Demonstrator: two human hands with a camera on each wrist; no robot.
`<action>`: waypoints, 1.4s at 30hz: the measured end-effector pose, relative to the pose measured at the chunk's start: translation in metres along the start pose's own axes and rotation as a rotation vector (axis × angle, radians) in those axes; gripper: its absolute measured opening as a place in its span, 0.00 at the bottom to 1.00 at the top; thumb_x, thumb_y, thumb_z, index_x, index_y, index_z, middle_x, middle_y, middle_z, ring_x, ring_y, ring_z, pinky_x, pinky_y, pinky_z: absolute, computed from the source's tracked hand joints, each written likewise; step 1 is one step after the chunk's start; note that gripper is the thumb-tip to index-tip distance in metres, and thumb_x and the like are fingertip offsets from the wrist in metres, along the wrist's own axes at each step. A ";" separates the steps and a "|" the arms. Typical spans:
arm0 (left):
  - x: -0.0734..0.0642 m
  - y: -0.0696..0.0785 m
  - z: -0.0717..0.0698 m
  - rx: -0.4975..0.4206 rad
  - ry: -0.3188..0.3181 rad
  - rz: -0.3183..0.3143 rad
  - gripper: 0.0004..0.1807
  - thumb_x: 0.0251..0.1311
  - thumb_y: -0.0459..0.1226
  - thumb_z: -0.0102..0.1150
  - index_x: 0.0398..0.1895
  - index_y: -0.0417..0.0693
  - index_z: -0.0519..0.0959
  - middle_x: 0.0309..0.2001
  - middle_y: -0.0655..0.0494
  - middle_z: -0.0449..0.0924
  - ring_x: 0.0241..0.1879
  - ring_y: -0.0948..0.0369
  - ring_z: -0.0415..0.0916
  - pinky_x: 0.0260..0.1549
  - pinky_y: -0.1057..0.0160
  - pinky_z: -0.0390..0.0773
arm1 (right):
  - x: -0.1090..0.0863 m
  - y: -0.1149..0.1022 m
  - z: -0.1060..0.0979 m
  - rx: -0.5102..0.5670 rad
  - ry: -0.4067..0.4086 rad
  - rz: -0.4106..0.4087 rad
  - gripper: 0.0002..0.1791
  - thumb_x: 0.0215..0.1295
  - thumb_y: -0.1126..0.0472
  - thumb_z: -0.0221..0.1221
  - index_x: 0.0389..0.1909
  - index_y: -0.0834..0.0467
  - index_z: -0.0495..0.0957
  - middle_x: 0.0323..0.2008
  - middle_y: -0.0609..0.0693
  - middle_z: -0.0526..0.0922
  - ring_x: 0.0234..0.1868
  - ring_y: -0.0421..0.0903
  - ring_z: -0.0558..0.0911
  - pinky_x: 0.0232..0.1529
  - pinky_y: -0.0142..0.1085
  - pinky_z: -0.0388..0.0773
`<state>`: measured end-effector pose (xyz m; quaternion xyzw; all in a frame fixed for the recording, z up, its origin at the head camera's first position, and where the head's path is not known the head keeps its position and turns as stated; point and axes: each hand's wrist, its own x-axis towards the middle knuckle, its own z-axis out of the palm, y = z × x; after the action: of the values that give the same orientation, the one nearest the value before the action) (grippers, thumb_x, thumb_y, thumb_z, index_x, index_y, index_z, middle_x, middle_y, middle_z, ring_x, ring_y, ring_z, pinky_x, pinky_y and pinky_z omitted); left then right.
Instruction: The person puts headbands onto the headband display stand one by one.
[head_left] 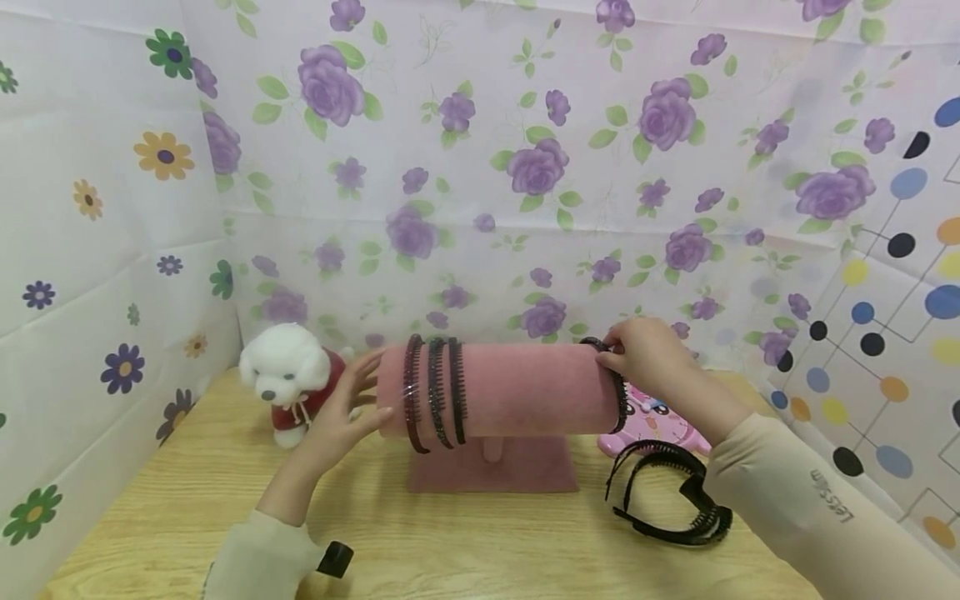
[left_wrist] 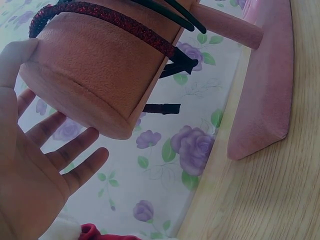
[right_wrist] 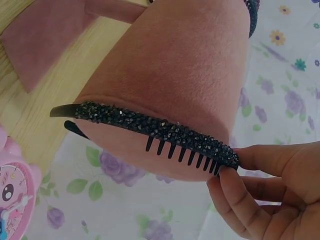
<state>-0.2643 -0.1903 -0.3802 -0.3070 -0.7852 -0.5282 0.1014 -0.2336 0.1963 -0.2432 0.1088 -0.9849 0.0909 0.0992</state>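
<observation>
A pink velvet headband stand (head_left: 536,387) has a horizontal roll on a post and base. At the roll's right end my right hand (head_left: 645,354) pinches one side of a black headband (right_wrist: 160,127) with dark glittering stones and comb teeth. That headband lies across the end of the roll. My left hand (head_left: 348,417) is at the left end, fingers spread and fairly straight, thumb against the roll's edge. Near it, a dark red glittery headband (head_left: 412,396), a dark stone-covered headband (head_left: 438,392) and a black toothed headband (head_left: 457,392) sit around the roll.
Several black headbands (head_left: 708,533) lie bunched on the wooden table (head_left: 390,542) by my right forearm. Behind them is a pink cartoon clock (head_left: 660,429). A white plush dog (head_left: 288,371) in red stands left of the stand. Floral cloth (head_left: 480,167) hangs at the back.
</observation>
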 end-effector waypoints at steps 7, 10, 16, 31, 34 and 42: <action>0.000 -0.001 0.000 -0.004 -0.001 -0.011 0.41 0.62 0.32 0.56 0.75 0.55 0.49 0.73 0.39 0.52 0.62 0.37 0.64 0.49 0.32 0.71 | 0.003 -0.006 -0.003 -0.012 -0.021 0.021 0.10 0.63 0.59 0.61 0.32 0.63 0.86 0.30 0.56 0.86 0.28 0.48 0.80 0.32 0.40 0.77; 0.001 -0.001 0.000 -0.008 -0.003 -0.017 0.41 0.62 0.33 0.56 0.75 0.56 0.48 0.73 0.39 0.52 0.62 0.36 0.63 0.49 0.32 0.71 | 0.004 -0.008 -0.006 -0.019 -0.038 0.031 0.11 0.62 0.59 0.60 0.25 0.61 0.85 0.22 0.51 0.83 0.22 0.45 0.75 0.26 0.36 0.71; 0.001 -0.001 0.000 -0.011 -0.001 -0.019 0.41 0.62 0.32 0.56 0.75 0.57 0.49 0.73 0.39 0.52 0.63 0.37 0.63 0.51 0.32 0.70 | 0.008 -0.010 -0.009 -0.038 -0.070 0.036 0.15 0.63 0.60 0.60 0.17 0.59 0.80 0.14 0.48 0.76 0.18 0.44 0.71 0.22 0.33 0.67; 0.000 -0.001 0.000 -0.009 0.001 -0.015 0.41 0.62 0.32 0.56 0.75 0.56 0.48 0.74 0.39 0.52 0.62 0.36 0.63 0.51 0.33 0.71 | 0.011 -0.009 -0.008 0.094 -0.107 0.019 0.12 0.61 0.56 0.63 0.32 0.62 0.85 0.27 0.53 0.87 0.23 0.41 0.80 0.33 0.38 0.78; 0.000 -0.002 0.000 -0.005 0.002 -0.023 0.41 0.62 0.33 0.56 0.75 0.59 0.48 0.74 0.39 0.52 0.62 0.36 0.63 0.49 0.32 0.71 | 0.010 -0.006 -0.007 0.120 -0.106 0.009 0.13 0.61 0.54 0.63 0.36 0.61 0.86 0.32 0.54 0.87 0.30 0.44 0.82 0.38 0.42 0.79; -0.001 -0.001 0.000 0.007 0.004 -0.026 0.42 0.62 0.33 0.57 0.75 0.60 0.48 0.74 0.40 0.52 0.61 0.36 0.65 0.47 0.30 0.70 | 0.006 0.008 -0.003 0.220 -0.072 -0.043 0.16 0.61 0.52 0.62 0.42 0.59 0.85 0.36 0.53 0.87 0.36 0.47 0.81 0.35 0.38 0.77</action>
<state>-0.2645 -0.1905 -0.3813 -0.2955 -0.7908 -0.5272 0.0971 -0.2406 0.2031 -0.2407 0.1435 -0.9693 0.1924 0.0532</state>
